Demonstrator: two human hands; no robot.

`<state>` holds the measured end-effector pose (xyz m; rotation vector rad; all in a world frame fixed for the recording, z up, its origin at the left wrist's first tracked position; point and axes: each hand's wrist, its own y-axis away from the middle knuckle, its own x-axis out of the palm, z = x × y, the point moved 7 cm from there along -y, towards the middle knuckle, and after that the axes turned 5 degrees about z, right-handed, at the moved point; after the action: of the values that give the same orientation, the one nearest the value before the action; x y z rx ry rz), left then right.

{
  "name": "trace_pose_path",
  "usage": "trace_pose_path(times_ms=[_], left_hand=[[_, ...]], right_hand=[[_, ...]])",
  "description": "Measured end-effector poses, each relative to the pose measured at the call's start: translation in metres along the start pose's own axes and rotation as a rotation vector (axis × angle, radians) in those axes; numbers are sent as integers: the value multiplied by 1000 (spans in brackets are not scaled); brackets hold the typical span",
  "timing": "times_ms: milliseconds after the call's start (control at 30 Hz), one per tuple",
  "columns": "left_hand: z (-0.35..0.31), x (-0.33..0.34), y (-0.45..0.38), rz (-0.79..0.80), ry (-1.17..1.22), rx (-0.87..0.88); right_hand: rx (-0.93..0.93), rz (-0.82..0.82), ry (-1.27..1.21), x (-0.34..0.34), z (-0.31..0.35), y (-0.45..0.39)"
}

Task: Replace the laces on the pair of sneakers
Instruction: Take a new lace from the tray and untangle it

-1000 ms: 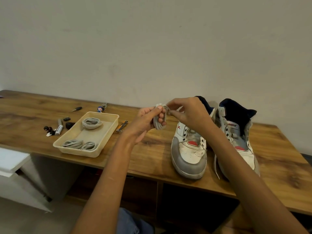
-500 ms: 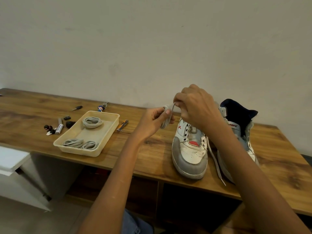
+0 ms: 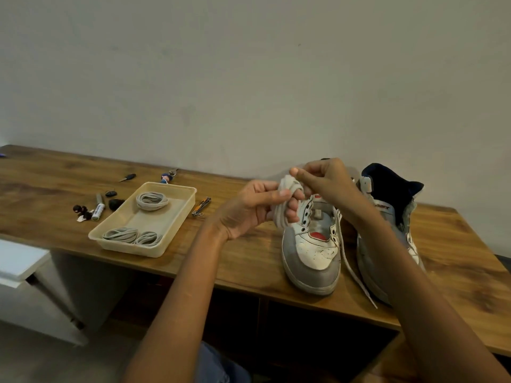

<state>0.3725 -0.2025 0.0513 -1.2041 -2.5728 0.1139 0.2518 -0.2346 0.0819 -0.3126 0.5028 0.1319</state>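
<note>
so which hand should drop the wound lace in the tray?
Left, probably. The left hand already grips the coiled lace and is nearer the tray; the right hand only pinches its top.

Table [image 3: 249, 261]: tray [image 3: 177, 214] left of centre, holding three coiled laces [image 3: 151, 200]. Marker [image 3: 98, 208] and small items left of tray; clip tool [image 3: 201, 206] just right. Two sneakers [image 3: 312, 252] side by side near right front edge.

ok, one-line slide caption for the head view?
Left hand and right hand wind a pale flat shoelace above the unlaced grey-white sneaker on the wooden table.
</note>
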Motion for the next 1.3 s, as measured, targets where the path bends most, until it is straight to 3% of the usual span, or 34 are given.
trace_pose_path(times_ms=[67,167,200,267,367,433,567,800,1000,1100,1200,1300], left_hand=[[-7,-2,2,24,106,80],[-11,-10,2,-9,166,140],[-11,-12,1,-28,175,147],[-10,-14,0,-61,184,156],[-11,-17,-1,-99,213,192],[-12,-20,-1,-126,235,209],[-12,-27,2,-202,251,222],[-15,-57,14,-610,242,297],[-13,-68,21,-743,218,360],[-13,-65,20,-763,145,340],[-16,-59,16,-750,-110,298],[-10,-43,5,-588,-356,193]], right_hand=[[74,9,41,5,-17,-2],[84,-37,490,5,-24,-5],[29,-82,472,4,-17,-5],[-79,-64,124,3,3,-2],[-149,185,-289,15,32,4],[-152,324,-308,30,39,8],[-69,377,-343,47,25,8],[186,601,-133,71,-6,12],[279,755,-104,64,4,26],[267,713,-228,59,11,27],[218,600,-466,48,18,20],[175,458,-593,32,22,13]])
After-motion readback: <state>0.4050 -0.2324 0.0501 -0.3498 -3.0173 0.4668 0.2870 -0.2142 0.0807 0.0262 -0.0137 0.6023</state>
